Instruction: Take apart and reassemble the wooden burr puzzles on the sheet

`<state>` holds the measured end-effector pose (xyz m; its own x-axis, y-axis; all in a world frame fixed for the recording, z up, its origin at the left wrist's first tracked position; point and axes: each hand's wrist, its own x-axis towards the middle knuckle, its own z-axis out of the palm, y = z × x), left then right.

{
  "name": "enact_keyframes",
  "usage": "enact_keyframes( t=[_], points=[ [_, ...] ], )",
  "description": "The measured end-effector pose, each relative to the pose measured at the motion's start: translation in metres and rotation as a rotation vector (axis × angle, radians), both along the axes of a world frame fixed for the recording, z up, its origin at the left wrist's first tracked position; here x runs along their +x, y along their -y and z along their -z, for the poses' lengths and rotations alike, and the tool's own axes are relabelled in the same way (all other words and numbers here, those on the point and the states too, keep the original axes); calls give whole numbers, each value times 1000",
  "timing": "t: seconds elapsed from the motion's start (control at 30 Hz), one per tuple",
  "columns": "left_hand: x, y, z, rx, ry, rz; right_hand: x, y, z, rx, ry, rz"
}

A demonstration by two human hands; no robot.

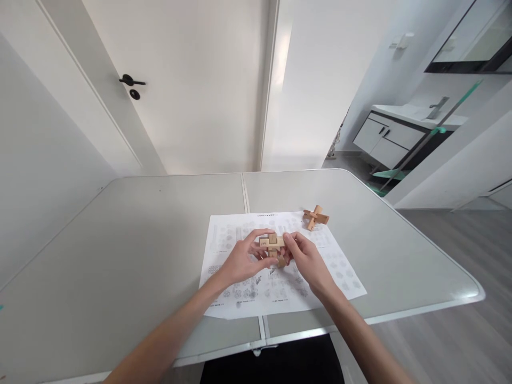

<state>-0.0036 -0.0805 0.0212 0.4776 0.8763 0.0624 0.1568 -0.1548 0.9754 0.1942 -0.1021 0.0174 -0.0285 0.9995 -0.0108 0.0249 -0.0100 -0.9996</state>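
Both hands hold a small cluster of interlocked light wooden puzzle pieces [272,241] above a printed sheet [224,229]. My left hand [245,258] grips the cluster from the left, with thumb below and index finger above. From the right, my right hand [304,256] pinches the end of a crosswise piece. A dark mark shows on that piece's left end. The lower part of the cluster is partly hidden by my fingers. Near the sheet's top right corner lies another group of crossed wooden pieces [316,217], browner in tone, touched by neither hand.
The sheet lies on a grey folding table [120,256] with a pale metal edge and a seam down its middle. A black seat [272,365] is under the front edge. Beyond stand a white door [200,80] and, at right, a sink cabinet [390,133].
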Motion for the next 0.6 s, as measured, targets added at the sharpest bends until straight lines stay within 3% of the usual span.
enact_keyframes(
  t=[0.2,0.37,0.6],
  points=[
    [1,1,4,76,-93,-40,-3,3,3,-50,-41,32],
    [2,2,3,8,18,9,-7,5,6,1,-29,44],
    [3,6,1,-55,46,44,-6,6,4,-4,89,-60]
  ],
)
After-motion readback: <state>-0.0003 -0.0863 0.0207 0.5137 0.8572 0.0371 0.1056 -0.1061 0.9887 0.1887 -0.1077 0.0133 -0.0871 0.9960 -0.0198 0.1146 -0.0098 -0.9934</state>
